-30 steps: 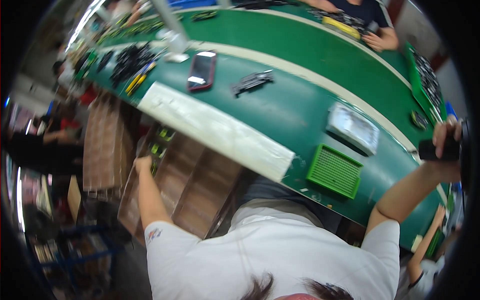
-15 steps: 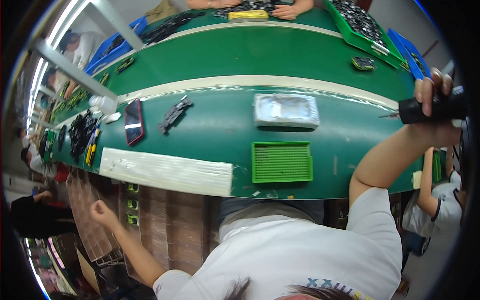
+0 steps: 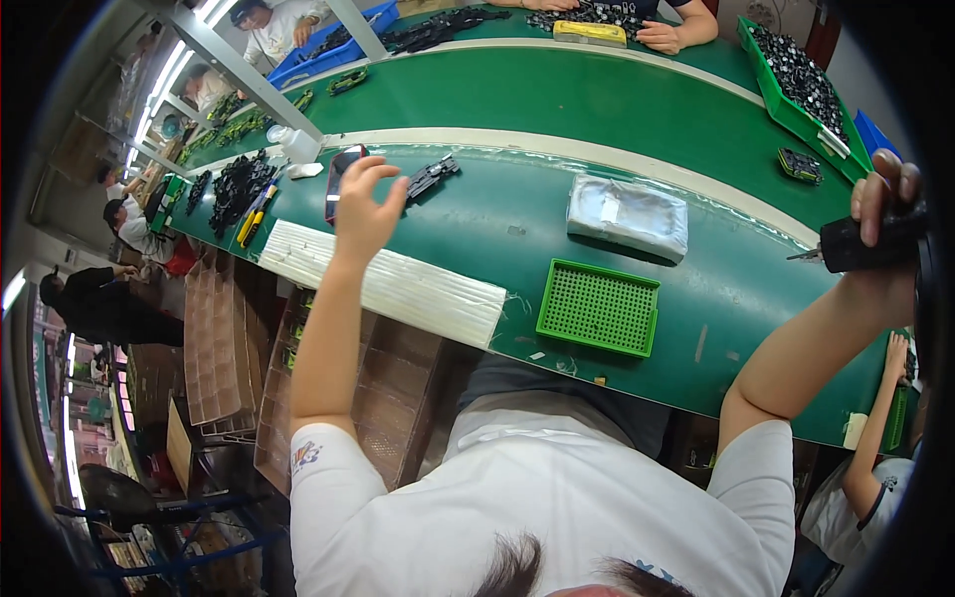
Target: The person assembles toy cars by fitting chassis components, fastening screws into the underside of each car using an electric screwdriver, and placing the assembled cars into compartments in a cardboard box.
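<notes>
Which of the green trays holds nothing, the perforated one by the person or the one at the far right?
The flat perforated green tray at the near edge of the bench, beside the white ribbed pad, holds nothing. The deep green bin at the far right is full of small black parts.

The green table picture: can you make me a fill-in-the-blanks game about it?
1. The right hand grips a black ____.
2. The left hand is lifted with its fingers ____.
3. The square tray full of little holes is ____ in colour.
4. Between that tray and the left arm lies a long ____ ribbed strip.

Missing words: tool; open; green; white
</notes>
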`<control>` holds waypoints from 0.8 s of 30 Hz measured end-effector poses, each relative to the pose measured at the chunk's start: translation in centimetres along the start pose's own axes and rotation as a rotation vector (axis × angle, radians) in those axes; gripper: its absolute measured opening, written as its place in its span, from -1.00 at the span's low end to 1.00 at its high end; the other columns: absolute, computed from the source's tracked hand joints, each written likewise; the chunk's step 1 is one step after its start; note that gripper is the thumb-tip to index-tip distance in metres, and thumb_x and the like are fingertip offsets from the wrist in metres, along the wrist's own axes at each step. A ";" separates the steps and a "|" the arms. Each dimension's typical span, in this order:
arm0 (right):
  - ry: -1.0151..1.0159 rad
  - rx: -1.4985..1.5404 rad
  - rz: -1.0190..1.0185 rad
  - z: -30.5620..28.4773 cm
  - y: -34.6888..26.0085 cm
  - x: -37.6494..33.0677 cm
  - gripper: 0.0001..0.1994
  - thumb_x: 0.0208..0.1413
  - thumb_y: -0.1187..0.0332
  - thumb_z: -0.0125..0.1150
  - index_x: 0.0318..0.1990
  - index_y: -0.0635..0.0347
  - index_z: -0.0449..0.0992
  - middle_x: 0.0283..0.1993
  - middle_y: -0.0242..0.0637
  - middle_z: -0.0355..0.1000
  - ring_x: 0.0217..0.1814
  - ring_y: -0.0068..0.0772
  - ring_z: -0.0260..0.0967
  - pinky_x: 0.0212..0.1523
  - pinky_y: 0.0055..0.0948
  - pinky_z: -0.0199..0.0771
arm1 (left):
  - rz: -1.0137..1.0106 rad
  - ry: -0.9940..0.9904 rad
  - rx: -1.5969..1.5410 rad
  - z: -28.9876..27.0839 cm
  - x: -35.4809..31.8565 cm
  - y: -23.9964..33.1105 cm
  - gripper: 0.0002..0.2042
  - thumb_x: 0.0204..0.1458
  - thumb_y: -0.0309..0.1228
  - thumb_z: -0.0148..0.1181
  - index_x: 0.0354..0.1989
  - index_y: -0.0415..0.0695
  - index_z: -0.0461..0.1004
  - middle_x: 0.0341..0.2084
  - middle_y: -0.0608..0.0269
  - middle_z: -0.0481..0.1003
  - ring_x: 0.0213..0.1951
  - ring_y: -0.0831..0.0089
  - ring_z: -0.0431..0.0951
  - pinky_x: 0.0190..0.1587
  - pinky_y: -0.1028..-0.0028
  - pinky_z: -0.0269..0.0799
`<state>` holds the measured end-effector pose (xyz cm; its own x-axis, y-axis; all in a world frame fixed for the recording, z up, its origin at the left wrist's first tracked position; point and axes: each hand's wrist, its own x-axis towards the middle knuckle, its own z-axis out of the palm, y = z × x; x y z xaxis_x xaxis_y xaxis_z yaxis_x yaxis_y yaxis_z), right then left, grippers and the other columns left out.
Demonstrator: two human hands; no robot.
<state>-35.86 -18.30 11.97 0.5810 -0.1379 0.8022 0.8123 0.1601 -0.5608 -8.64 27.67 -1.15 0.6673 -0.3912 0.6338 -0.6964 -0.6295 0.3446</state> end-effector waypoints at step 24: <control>-0.001 -0.191 0.359 5.5 8.4 1.6 -0.17 -0.03 -0.48 -0.24 -0.28 0.33 0.29 -0.16 0.13 0.40 -0.64 -0.50 0.31 -0.59 -0.63 0.31 | -0.581 -0.248 -1.568 1.5 -0.7 9.2 -0.68 0.28 -0.22 -0.22 -0.02 -0.24 0.26 -0.31 -0.05 0.48 -0.46 0.32 0.52 -0.40 0.39 0.43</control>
<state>-28.44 -11.83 9.65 0.8296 -0.1049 0.5484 0.5526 0.0132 -0.8334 -15.15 21.13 0.50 0.8272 -0.5487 0.1211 0.1678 0.4468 0.8788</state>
